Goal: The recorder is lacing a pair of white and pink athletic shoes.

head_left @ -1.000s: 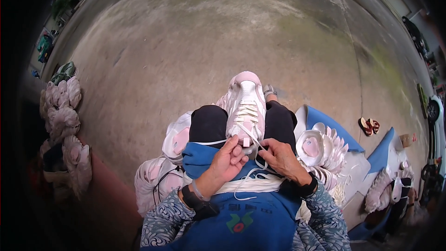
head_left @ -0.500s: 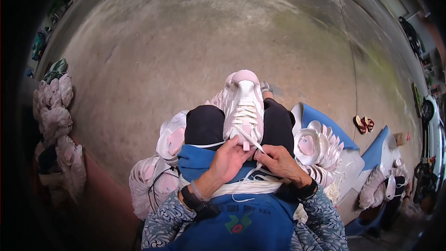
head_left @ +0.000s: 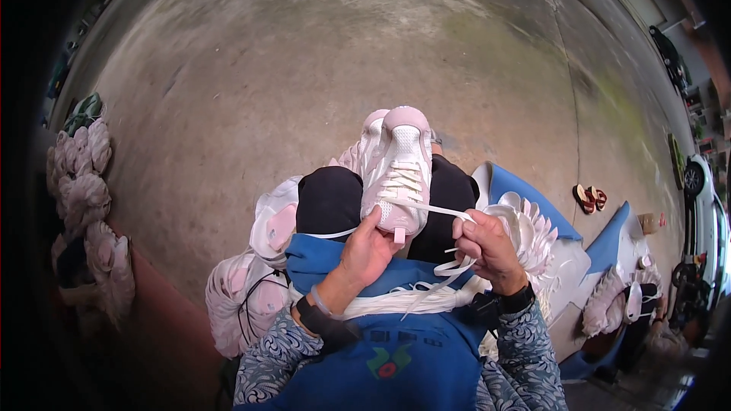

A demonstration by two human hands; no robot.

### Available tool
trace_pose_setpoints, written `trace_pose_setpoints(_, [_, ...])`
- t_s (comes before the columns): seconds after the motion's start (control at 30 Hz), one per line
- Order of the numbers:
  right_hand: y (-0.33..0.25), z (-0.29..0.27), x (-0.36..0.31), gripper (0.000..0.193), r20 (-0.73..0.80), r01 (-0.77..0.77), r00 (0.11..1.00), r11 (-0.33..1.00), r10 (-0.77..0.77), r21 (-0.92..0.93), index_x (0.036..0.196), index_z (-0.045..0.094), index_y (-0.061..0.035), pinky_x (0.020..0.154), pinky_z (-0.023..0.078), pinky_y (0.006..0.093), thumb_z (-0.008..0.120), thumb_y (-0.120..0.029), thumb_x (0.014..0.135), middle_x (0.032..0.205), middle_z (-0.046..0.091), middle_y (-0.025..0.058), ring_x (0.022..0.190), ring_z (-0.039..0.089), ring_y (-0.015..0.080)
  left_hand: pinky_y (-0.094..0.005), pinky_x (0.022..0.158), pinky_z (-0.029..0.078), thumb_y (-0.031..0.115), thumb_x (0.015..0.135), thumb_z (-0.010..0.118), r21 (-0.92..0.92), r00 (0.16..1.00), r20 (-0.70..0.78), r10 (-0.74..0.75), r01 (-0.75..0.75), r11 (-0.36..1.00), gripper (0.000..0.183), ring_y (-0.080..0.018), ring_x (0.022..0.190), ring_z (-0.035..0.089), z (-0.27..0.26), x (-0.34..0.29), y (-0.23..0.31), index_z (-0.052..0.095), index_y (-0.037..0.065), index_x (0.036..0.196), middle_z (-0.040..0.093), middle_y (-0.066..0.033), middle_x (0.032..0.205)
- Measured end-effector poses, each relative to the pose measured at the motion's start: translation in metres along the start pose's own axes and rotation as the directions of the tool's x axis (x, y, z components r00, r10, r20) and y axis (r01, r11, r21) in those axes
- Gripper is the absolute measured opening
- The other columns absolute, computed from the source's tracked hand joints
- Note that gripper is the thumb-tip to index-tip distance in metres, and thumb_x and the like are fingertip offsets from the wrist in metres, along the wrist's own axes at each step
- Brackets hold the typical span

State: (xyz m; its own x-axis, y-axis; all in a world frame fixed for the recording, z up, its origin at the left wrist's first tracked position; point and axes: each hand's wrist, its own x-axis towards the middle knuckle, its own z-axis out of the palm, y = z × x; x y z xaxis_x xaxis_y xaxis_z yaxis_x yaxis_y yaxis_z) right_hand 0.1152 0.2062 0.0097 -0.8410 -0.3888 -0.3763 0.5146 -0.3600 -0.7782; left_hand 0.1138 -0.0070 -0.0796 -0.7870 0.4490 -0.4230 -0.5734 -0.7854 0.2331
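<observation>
A pink and white shoe upper [head_left: 406, 144] lies between my knees, toe pointing away, its front laced with white lace. Another pink and white upper [head_left: 373, 125] shows behind its left side. My left hand [head_left: 365, 253] grips the near left edge of the upper, thumb on top and fingers underneath. Off to the right, my right hand [head_left: 491, 247] is closed on a white shoelace [head_left: 435, 208], which runs taut from the top of the lacing. Its loose end loops below that hand. A bundle of white laces [head_left: 396, 304] lies across my lap on the blue apron [head_left: 426, 346].
Stacked uppers [head_left: 266, 289] stand by my left leg, and more uppers [head_left: 533, 236] by my right. Piles of uppers [head_left: 84, 183] sit at far left. Blue and white sheets [head_left: 533, 198], sandals [head_left: 588, 199] and another person's uppers [head_left: 609, 304] are at right.
My right hand has moved right and slightly up, away from the upper, drawing the lace out taut. My left hand has shifted slightly and now grips the upper's left edge.
</observation>
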Motion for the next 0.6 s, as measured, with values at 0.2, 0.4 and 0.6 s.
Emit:
trace_pose_setpoints(0.2, [-0.03, 0.036, -0.014, 0.022, 0.255, -0.033, 0.952, 0.885, 0.17, -0.465, 0.093, 0.06, -0.0009, 0.053, 0.038, 0.0224, 0.052, -0.021, 0.097, 0.066, 0.051, -0.0006, 0.058, 0.045, 0.0055, -0.0406, 0.103, 0.039, 0.025, 0.1, 0.045, 0.258, 0.996, -0.011, 0.087, -0.081, 0.963, 0.044, -0.023, 0.12, 0.049, 0.0, -0.011, -0.006, 0.037, 0.0, 0.136, 0.05, -0.0134, 0.129])
trace_pose_setpoints(0.4, [-0.005, 0.076, -0.003, 0.022, 0.509, 0.378, 0.859, 0.743, -0.059, -0.552, 0.083, 0.056, -0.0012, 0.056, 0.042, 0.0343, 0.057, -0.02, 0.094, 0.068, 0.054, 0.0119, 0.061, 0.055, 0.0271, -0.0331, 0.095, 0.046, 0.021, 0.1, 0.045, 0.369, 0.989, -0.049, 0.142, -0.115, 0.922, 0.037, -0.0169, 0.107, 0.056, 0.01, -0.007, -0.009, 0.043, 0.003, 0.132, 0.056, -0.0081, 0.119])
trace_pose_setpoints(0.6, [-0.006, 0.077, -0.01, 0.023, 0.641, 0.733, 0.679, 0.388, -0.359, -0.559, 0.077, 0.055, -0.0025, 0.068, 0.042, 0.0367, 0.059, -0.02, 0.091, 0.076, 0.054, 0.0118, 0.075, 0.053, 0.0285, -0.039, 0.093, 0.047, 0.035, 0.1, 0.041, 0.337, 0.994, -0.105, 0.026, 0.011, 0.942, 0.047, -0.0261, 0.108, 0.058, 0.006, -0.016, 0.005, 0.043, 0.001, 0.132, 0.055, -0.0148, 0.122])
